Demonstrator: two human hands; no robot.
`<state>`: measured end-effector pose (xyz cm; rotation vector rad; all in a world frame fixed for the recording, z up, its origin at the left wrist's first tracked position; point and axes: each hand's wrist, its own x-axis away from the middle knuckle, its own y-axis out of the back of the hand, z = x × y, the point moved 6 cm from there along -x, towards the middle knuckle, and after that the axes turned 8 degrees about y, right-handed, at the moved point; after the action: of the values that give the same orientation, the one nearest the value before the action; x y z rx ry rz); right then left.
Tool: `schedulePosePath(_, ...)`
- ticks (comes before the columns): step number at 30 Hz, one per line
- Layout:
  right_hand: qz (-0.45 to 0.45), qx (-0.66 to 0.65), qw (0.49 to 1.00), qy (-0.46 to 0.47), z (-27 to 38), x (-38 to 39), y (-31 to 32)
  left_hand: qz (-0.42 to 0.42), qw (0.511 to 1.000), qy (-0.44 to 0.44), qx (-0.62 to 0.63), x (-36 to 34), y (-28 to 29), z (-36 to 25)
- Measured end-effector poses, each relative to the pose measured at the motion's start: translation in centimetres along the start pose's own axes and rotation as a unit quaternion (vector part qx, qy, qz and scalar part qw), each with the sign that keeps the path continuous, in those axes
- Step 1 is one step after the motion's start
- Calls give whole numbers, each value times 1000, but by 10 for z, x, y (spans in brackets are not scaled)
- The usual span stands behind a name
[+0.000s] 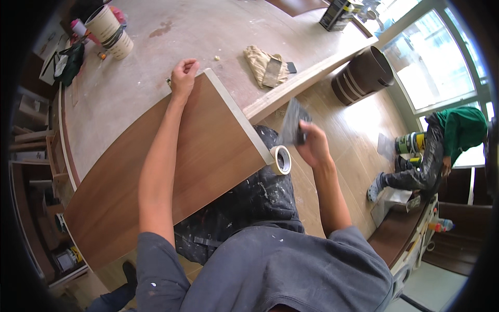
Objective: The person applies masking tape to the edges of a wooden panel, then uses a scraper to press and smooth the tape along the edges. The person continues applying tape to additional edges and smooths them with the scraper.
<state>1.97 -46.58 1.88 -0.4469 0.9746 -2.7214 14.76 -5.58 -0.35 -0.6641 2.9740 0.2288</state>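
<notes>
A curved-edge brown wooden panel (208, 130) lies across my lap and the worktable. A pale strip (236, 114) runs along its right edge. My left hand (184, 78) is at the panel's far corner, its fingers curled together; what they hold, if anything, is hidden. My right hand (314, 143) grips a putty knife (294, 124) with a wide, flat grey blade, blurred by motion, held up in the air right of the panel. A roll of masking tape (282, 159) hangs at the panel's near right corner, beside my knee.
On the dusty worktable (192, 31) lie a tan cloth glove (254, 62), a sanding block (272, 72) and a beige bucket (106, 28). A dark can (338, 15) stands at its far end. Beyond is a brown bin (364, 75). A person in green (457, 135) bends at the right near paint buckets (410, 143).
</notes>
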Motion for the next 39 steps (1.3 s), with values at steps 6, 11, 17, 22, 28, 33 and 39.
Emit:
schedulePosePath(6, 24, 266, 961, -68, -30, 120, 59, 1, 996, -35, 78, 113, -15, -49)
schedulePosePath(11, 24, 311, 950, -33, -9, 150, 28, 249, 967, 51, 32, 234, -35, -107)
schedulePosePath(17, 266, 647, 704, 123, 17, 119, -83, 471, 855, -5, -215, 292, -65, -198)
schedulePosePath(22, 167, 397, 896, 111, 24, 67, -67, 411, 901, 27, -135, 262, -58, -170)
schedulePosePath(28, 122, 583, 785, 169, -30, 41, 39, 279, 933, 212, 81, 222, -45, -90)
schedulePosePath(33, 199, 666, 673, 252, -56, 35, 35, 269, 945, 187, -13, 220, -60, -55)
schedulePosePath(39, 187, 654, 722, 125, -17, 43, 31, 264, 949, 88, -145, 213, -63, -65)
